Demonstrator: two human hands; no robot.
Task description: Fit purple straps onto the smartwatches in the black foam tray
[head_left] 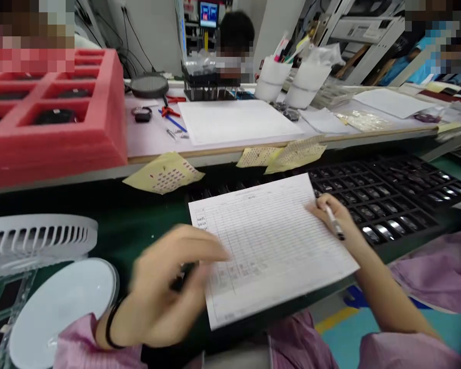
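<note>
A printed form (269,236) with a ruled grid and small writing lies tilted across black trays on the green bench. My right hand (336,218) is closed on a pen (334,223), whose dark end points down toward me. Its fingertips touch the sheet's right edge. At the sheet's lower left, my left hand (169,287) is blurred by motion. Its thumb and fingers are apart, with nothing visible held in them; whether the fingertips touch the paper I cannot tell. A black band circles that wrist.
Black compartment trays (372,205) with shiny parts sit at right. A white round cover (65,312) and a slotted white piece (38,241) lie at left. On the shelf (153,138) stand a red foam tray (115,118), pen cups (271,77) and papers; a person sits beyond.
</note>
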